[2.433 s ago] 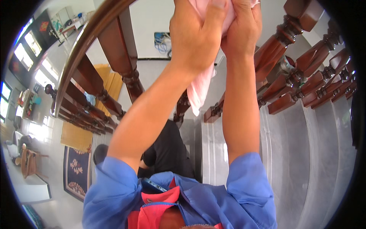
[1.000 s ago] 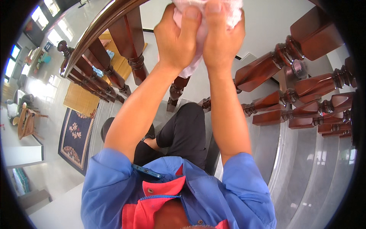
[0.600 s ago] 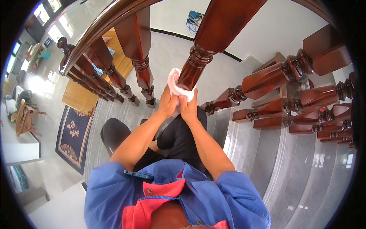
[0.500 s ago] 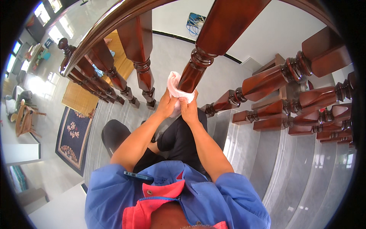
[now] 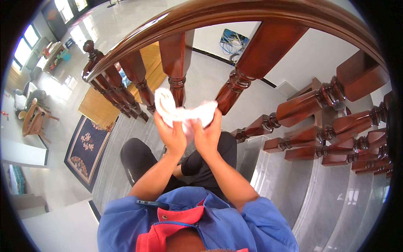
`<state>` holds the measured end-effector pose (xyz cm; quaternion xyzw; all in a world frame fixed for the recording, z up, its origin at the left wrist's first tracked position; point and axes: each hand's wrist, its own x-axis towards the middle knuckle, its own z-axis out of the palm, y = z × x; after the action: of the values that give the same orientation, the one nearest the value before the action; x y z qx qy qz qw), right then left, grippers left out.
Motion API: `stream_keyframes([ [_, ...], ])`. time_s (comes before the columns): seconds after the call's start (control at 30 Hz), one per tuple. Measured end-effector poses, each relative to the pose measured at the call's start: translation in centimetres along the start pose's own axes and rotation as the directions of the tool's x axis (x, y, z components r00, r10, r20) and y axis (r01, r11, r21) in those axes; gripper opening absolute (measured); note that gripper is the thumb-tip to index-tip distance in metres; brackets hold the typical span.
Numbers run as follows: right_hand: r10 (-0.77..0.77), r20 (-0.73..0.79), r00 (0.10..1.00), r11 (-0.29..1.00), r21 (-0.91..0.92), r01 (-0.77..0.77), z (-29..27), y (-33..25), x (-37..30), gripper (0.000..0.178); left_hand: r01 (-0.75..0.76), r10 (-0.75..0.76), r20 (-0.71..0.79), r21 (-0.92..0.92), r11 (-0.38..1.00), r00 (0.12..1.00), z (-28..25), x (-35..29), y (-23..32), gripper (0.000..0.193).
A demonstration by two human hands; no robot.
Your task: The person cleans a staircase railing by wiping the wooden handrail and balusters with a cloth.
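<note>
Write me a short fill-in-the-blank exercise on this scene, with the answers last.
The number of hands holding the pale cloth is ____.
The dark patterned rug lies on the person's ____ side.
The jacket sleeves are coloured ____.
The curved handrail runs along the ____ ends of the balusters.

Missing words: two; left; blue; upper.

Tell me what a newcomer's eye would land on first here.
Probably the pale pink cloth, held in the left hand and right hand near the middle of the view. Next, the glossy red-brown handrail curving across the top, with balusters beneath it. At the left lies a dark flowered rug.
</note>
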<state>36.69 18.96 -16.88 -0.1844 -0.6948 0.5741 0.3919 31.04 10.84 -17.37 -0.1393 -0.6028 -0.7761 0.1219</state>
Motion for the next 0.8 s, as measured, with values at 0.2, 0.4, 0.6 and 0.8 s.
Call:
stream_keyframes([
  [0.2, -0.342, -0.074, 0.937, 0.938, 0.031, 0.345, 5.9, -7.4, 5.5, 0.062, -0.182, 0.185, 0.039, -0.071, 0.981, 0.982, 3.7, 12.3, 3.8, 0.042],
  [0.4, -0.340, -0.179, 0.923, 0.900, 0.223, 0.375, 8.2, -11.1, 14.7, 0.059, -0.084, 0.161, 0.171, -0.386, 0.919, 0.972, 5.0, 16.0, 5.4, 0.040],
  [0.6, -0.226, 0.029, 0.974, 0.835, 0.520, 0.178, 9.0, -8.2, 16.8, 0.054, -0.327, 0.344, 0.157, -0.124, 0.937, 0.926, 4.5, 14.6, 2.1, 0.052],
  [0.8, -0.275, -0.105, 0.956, 0.956, 0.071, 0.283, 9.7, 2.9, 11.7, 0.048, -0.219, 0.230, 0.245, -0.073, 0.973, 0.942, 0.9, 10.5, -7.5, 0.052],
])
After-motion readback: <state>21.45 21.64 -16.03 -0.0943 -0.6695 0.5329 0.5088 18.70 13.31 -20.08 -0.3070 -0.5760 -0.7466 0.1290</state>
